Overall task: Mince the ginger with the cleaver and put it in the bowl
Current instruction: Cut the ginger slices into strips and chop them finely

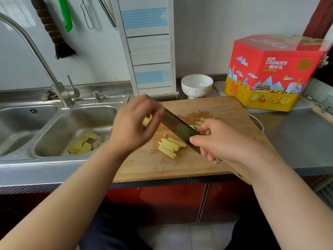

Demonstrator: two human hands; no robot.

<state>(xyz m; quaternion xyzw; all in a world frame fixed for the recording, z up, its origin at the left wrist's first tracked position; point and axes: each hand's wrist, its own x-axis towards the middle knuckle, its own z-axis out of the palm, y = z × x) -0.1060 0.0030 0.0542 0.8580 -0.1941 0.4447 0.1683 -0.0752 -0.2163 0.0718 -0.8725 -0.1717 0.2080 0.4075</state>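
Note:
A pile of pale yellow ginger strips lies mid-board on the wooden cutting board. Smaller chopped bits sit farther back, to the right of the blade. My right hand grips the wooden handle of the cleaver, whose dark blade slants across the board above the strips. My left hand, blurred, hovers at the board's left edge and pinches a few ginger pieces against the blade's far end. A white bowl stands empty behind the board.
A double steel sink lies to the left, with ginger peelings in the nearer basin and a tall faucet behind. A red and yellow cookie tin stands at the back right. A pot rim peeks from under the board's right edge.

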